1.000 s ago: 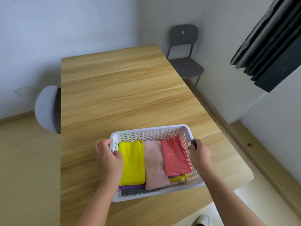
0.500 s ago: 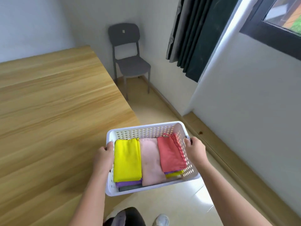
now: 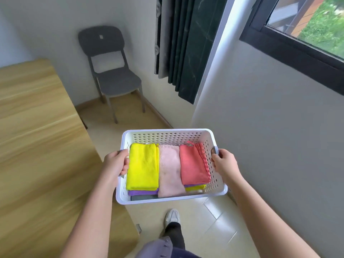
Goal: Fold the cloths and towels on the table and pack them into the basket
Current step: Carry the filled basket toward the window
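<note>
Packing looks done: I hold the white perforated basket in the air over the tiled floor, the desk at its nine o'clock. My left hand is clamped on the rim at nine o'clock, and my right hand on the rim at three. A yellow cloth, pink towel and coral cloth lie folded side by side over a purple cloth. The load seems soft and light. The stiff plastic rim at both short ends is probably the best hold, kept level.
</note>
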### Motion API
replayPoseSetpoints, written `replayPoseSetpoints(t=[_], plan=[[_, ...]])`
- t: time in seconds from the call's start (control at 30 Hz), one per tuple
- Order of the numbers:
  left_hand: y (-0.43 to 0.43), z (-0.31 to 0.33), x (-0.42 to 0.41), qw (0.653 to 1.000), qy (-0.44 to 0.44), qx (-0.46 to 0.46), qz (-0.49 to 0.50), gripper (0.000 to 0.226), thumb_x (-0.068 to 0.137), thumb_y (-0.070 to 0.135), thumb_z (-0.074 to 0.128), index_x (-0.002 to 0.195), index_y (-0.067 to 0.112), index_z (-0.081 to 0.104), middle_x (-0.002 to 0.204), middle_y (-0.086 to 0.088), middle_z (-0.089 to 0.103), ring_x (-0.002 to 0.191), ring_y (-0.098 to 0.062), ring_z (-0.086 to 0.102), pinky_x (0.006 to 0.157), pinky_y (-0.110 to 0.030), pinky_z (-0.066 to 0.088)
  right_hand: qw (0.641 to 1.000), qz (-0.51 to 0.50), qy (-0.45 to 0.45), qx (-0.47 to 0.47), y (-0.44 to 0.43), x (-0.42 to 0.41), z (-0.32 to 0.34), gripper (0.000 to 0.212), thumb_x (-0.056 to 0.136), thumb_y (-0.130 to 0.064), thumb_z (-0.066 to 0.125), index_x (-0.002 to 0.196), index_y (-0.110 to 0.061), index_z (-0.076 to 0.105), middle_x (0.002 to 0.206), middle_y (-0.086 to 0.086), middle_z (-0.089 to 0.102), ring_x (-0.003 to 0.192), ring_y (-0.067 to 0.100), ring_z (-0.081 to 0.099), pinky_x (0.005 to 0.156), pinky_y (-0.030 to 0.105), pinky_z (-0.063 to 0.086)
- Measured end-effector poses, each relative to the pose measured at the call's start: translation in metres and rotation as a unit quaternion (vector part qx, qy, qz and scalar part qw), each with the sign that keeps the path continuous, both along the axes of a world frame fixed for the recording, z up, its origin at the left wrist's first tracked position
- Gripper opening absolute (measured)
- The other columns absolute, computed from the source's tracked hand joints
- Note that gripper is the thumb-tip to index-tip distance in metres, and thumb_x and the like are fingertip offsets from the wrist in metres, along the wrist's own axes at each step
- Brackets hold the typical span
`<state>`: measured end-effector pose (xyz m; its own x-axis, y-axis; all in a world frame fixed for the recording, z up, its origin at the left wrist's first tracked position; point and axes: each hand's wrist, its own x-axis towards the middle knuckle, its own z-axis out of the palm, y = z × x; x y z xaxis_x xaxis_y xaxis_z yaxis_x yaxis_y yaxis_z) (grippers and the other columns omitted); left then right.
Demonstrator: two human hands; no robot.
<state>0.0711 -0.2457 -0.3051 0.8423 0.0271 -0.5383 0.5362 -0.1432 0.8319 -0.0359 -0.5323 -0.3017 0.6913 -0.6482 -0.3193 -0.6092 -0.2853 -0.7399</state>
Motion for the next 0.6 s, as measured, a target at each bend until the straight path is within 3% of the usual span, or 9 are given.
replayPoseSetpoints(t=[0.13, 0.27, 0.4, 0.5, 0.6], plan=[[-0.052, 0.005, 0.051, 1.000, 0.013, -0.015, 0.001, 0.018, 0.091, 0.010, 0.048, 0.073, 0.010, 0.049, 0.059, -0.004, 0.042, 0.044, -0.014, 0.029, 0.034, -0.013, 0.020, 1.000, 0.006, -0.007, 0.014, -0.052, 0.052, 0.009, 0.010, 0.081, -0.003, 0.045, 0.076, -0.003, 0.054, 0.065, 0.004, 0.052, 0.061, 0.020, 0.043, 0.062, 0.030, 0.037], [-0.078, 0.009, 0.091, 1.000, -0.019, 0.004, 0.022, 0.019, 0.090, 0.011, 0.047, 0.071, 0.011, 0.048, 0.059, -0.003, 0.044, 0.043, -0.013, 0.031, 0.036, -0.016, 0.021, 0.999, 0.007, -0.029, 0.032, -0.076, 0.102, 0.010, 0.010, 0.083, -0.003, 0.045, 0.079, -0.001, 0.054, 0.064, 0.003, 0.050, 0.061, 0.018, 0.040, 0.063, 0.030, 0.035], [-0.095, -0.011, 0.135, 0.995, -0.025, 0.030, 0.089, 0.018, 0.090, 0.013, 0.047, 0.072, 0.010, 0.048, 0.061, -0.004, 0.046, 0.047, -0.017, 0.034, 0.044, -0.023, 0.024, 0.995, 0.061, -0.025, 0.073, -0.095, 0.177, -0.002, 0.016, 0.083, 0.002, 0.039, 0.081, 0.001, 0.054, 0.066, 0.001, 0.051, 0.059, 0.016, 0.043, 0.063, 0.030, 0.038], [-0.099, -0.024, 0.167, 0.991, -0.015, 0.050, 0.124, 0.018, 0.089, 0.015, 0.047, 0.072, 0.011, 0.049, 0.063, -0.004, 0.047, 0.047, -0.018, 0.034, 0.045, -0.022, 0.024, 0.991, 0.097, -0.019, 0.094, -0.099, 0.230, -0.013, 0.025, 0.083, 0.003, 0.034, 0.077, -0.007, 0.057, 0.068, 0.000, 0.051, 0.062, 0.016, 0.042, 0.063, 0.031, 0.037], [-0.100, -0.033, 0.210, 0.980, 0.006, 0.081, 0.179, 0.019, 0.087, 0.015, 0.047, 0.068, 0.013, 0.046, 0.059, -0.003, 0.043, 0.046, -0.018, 0.031, 0.041, -0.018, 0.024, 0.982, 0.149, -0.012, 0.116, -0.106, 0.296, -0.018, 0.028, 0.086, 0.002, 0.036, 0.086, -0.009, 0.062, 0.073, -0.002, 0.056, 0.064, 0.015, 0.045, 0.066, 0.032, 0.041]])
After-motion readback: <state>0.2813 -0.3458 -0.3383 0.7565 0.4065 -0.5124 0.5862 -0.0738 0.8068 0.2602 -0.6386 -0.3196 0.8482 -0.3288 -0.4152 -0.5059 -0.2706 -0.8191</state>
